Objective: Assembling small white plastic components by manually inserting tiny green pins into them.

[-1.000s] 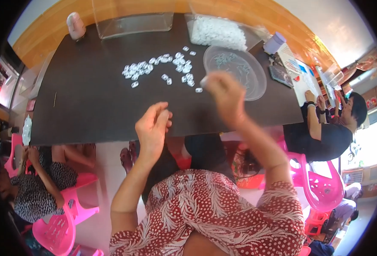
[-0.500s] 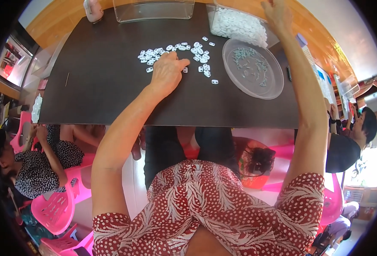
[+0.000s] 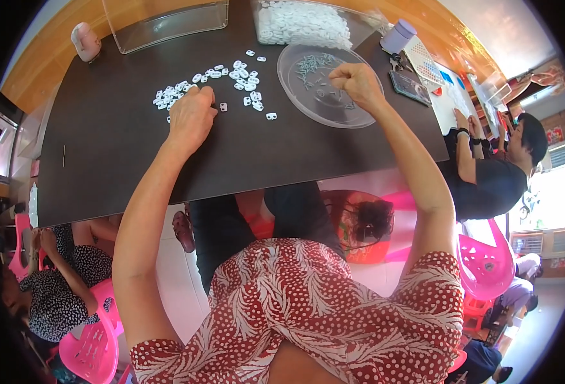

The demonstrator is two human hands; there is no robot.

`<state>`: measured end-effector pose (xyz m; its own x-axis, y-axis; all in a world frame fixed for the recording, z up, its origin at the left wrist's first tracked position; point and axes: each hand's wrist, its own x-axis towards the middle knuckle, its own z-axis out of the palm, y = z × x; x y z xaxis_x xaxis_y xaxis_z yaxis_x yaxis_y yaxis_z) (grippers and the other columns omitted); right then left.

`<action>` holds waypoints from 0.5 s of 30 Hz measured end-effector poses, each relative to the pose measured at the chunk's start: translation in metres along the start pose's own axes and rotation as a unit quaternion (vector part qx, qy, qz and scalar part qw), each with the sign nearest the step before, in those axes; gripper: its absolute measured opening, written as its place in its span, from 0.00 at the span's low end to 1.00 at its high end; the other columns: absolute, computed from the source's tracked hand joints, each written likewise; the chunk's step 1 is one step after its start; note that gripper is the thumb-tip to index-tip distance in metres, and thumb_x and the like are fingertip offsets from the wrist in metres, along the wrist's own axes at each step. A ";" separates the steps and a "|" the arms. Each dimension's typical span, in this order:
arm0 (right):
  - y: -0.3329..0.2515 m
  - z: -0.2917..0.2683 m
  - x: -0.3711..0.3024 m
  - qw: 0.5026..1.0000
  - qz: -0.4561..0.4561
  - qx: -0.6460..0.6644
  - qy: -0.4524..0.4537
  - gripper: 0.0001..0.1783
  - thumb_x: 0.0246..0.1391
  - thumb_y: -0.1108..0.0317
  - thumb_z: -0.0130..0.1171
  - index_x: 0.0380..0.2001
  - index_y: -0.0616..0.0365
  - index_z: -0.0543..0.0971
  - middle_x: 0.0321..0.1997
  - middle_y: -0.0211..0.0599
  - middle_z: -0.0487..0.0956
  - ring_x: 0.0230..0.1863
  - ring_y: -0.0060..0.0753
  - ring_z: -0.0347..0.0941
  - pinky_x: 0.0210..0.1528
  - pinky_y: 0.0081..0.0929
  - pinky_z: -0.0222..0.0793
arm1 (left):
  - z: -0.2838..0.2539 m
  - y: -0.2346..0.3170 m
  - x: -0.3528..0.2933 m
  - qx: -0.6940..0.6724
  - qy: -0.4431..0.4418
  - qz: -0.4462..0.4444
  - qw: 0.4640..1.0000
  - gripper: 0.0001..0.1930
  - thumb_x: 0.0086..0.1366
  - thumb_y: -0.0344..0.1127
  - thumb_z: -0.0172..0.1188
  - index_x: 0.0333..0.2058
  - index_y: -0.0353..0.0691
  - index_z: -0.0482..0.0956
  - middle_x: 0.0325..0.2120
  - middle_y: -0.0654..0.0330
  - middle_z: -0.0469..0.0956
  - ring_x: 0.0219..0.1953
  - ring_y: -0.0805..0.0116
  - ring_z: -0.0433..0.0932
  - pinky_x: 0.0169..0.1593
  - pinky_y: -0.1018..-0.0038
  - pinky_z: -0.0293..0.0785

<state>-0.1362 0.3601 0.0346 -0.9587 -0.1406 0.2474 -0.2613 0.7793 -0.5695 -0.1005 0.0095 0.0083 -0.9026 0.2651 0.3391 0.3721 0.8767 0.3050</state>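
On the dark table lies a loose spread of small white plastic pieces (image 3: pixel 241 75), each with two dark holes. My left hand (image 3: pixel 191 118) rests at the left cluster, its fingers bent down and drawn together; what they hold, if anything, is hidden. A single white piece (image 3: pixel 223 107) lies just right of it. Over the right side of a round clear plastic lid (image 3: pixel 289 96) hovers my right hand (image 3: pixel 361 86), with thumb and fingers pinched. Whatever is in that pinch is too small to make out. Small greyish screws (image 3: pixel 311 67) lie scattered inside the lid.
Behind the lid stands a clear bin heaped with white pieces (image 3: pixel 305 24). Another clear bin (image 3: pixel 173 35) and a pink bottle (image 3: pixel 86 43) are at the far left. A phone (image 3: pixel 410 88) and a lilac cup (image 3: pixel 398 36) sit right. Co-workers sit at both sides.
My right hand has come from beside the bin of white pieces down over the lid, fingers now pinched. My left hand's fingers have drawn in at the pieces. The view has shifted right.
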 end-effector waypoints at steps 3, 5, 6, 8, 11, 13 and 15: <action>0.003 0.002 -0.004 0.999 -0.002 -0.052 -0.016 0.08 0.39 0.69 0.58 0.27 0.55 0.82 0.24 0.44 0.79 0.29 0.44 0.76 0.33 0.34 0.69 | -0.007 0.006 -0.018 -0.019 0.005 0.014 1.000 0.07 0.50 0.31 0.60 0.27 0.37 0.73 0.27 0.55 0.73 0.31 0.55 0.74 0.34 0.62 0.69; -0.004 0.004 -0.006 0.995 -0.008 -0.092 -0.023 0.08 0.40 0.69 0.57 0.27 0.55 0.82 0.25 0.45 0.79 0.29 0.46 0.75 0.33 0.36 0.69 | -0.014 0.012 -0.033 -0.077 0.038 -0.002 0.996 0.06 0.50 0.29 0.61 0.24 0.37 0.72 0.26 0.54 0.73 0.28 0.53 0.75 0.32 0.60 0.68; -0.006 0.005 -0.007 0.988 -0.066 -0.136 -0.028 0.08 0.41 0.70 0.56 0.26 0.54 0.82 0.25 0.46 0.78 0.30 0.47 0.75 0.33 0.38 0.68 | -0.016 0.015 -0.040 -0.103 0.046 -0.020 0.993 0.06 0.50 0.28 0.61 0.24 0.36 0.72 0.24 0.56 0.73 0.27 0.55 0.74 0.32 0.62 0.68; -0.010 0.008 -0.009 0.976 -0.123 -0.178 -0.031 0.08 0.42 0.70 0.54 0.26 0.54 0.82 0.26 0.46 0.78 0.31 0.49 0.75 0.33 0.40 0.68 | -0.022 0.026 -0.054 -0.151 0.058 -0.035 0.986 0.06 0.50 0.28 0.61 0.24 0.36 0.73 0.23 0.56 0.73 0.26 0.55 0.74 0.31 0.63 0.68; -0.012 0.011 -0.009 0.985 -0.116 -0.125 -0.003 0.08 0.43 0.70 0.57 0.29 0.56 0.81 0.30 0.43 0.79 0.35 0.47 0.74 0.37 0.37 0.68 | -0.025 0.037 -0.072 -0.217 0.079 -0.060 0.971 0.05 0.50 0.27 0.62 0.24 0.35 0.74 0.21 0.58 0.72 0.23 0.63 0.72 0.29 0.71 0.67; -0.012 0.006 -0.009 0.985 -0.114 -0.128 -0.011 0.08 0.42 0.69 0.57 0.29 0.56 0.81 0.31 0.42 0.79 0.35 0.47 0.73 0.38 0.37 0.67 | -0.025 0.043 -0.080 -0.332 0.093 -0.100 0.933 0.06 0.50 0.27 0.63 0.25 0.34 0.74 0.20 0.61 0.71 0.23 0.71 0.71 0.29 0.76 0.67; -0.012 0.006 -0.011 0.982 -0.125 -0.142 -0.025 0.08 0.42 0.70 0.58 0.29 0.56 0.81 0.30 0.43 0.78 0.35 0.47 0.73 0.38 0.37 0.67 | -0.024 0.046 -0.086 -0.351 0.096 -0.104 0.925 0.06 0.52 0.27 0.63 0.25 0.33 0.74 0.21 0.64 0.69 0.24 0.76 0.68 0.30 0.80 0.65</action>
<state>-0.1236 0.3483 0.0339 -0.8752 -0.3729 0.3083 -0.4534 0.8544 -0.2538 -0.0002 0.0168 0.0147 -0.9405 -0.0156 0.3394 0.3043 0.4053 0.8620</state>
